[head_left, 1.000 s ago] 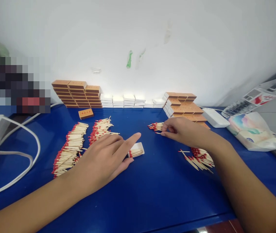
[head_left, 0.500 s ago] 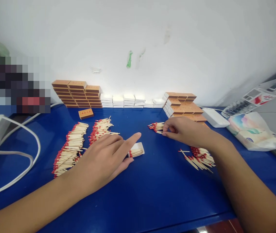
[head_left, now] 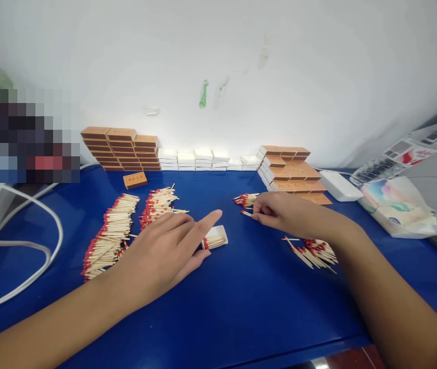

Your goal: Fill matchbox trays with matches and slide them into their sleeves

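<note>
My left hand [head_left: 164,246] rests around the left end of a small white matchbox tray [head_left: 222,231], thumb along its near side and index finger stretched out above its far side. Several red-headed matches [head_left: 214,242] lie inside the tray. My right hand [head_left: 280,209] is closed in a pinch on a match [head_left: 246,213] whose red head points left. Just behind that match lies a small pile of matches [head_left: 245,199], partly hidden by the right hand. Another match pile [head_left: 314,252] lies below the right wrist.
Two long rows of matches [head_left: 118,220] lie on the blue table [head_left: 218,307] to the left. Stacked brown matchboxes [head_left: 120,148], white trays [head_left: 185,159] and more matchboxes [head_left: 291,171] line the wall. A single matchbox [head_left: 135,180], white cables [head_left: 59,225] and a tissue pack [head_left: 397,207] are nearby.
My right hand has drawn slightly left and towards me, and a match now shows in its fingertips, apart from the small pile. My left hand stays at the tray.
</note>
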Motion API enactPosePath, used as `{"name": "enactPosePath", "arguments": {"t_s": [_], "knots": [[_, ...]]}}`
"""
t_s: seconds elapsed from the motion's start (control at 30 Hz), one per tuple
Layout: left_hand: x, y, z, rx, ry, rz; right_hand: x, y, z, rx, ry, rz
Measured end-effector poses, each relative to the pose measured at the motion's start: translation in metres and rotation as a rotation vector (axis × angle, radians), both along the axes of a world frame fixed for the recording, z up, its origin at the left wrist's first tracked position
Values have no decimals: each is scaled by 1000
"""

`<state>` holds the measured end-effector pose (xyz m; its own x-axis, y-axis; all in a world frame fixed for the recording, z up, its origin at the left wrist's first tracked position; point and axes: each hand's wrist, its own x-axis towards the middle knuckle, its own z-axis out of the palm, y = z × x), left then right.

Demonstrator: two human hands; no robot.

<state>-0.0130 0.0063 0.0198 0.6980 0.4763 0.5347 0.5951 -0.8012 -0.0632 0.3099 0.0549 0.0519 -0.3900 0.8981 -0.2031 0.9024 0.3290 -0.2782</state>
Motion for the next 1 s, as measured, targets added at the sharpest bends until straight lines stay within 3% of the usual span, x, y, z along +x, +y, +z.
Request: {"name": "enactPosePath", "arguments": {"t_s": [0.4, 0.73, 0.87, 1.0], "knots": [[-1, 0, -2, -42, -10, 8, -43, -29, 9, -29, 332, 213], [0, 0, 0, -5, -32, -54, -59, -38, -1, 86, 248, 331], [1, 0, 1, -27, -30, -36, -49, -33, 9, 175, 278, 282], [1, 0, 0, -29, -23, -32, -24, -19, 15, 278, 212, 78]]}}
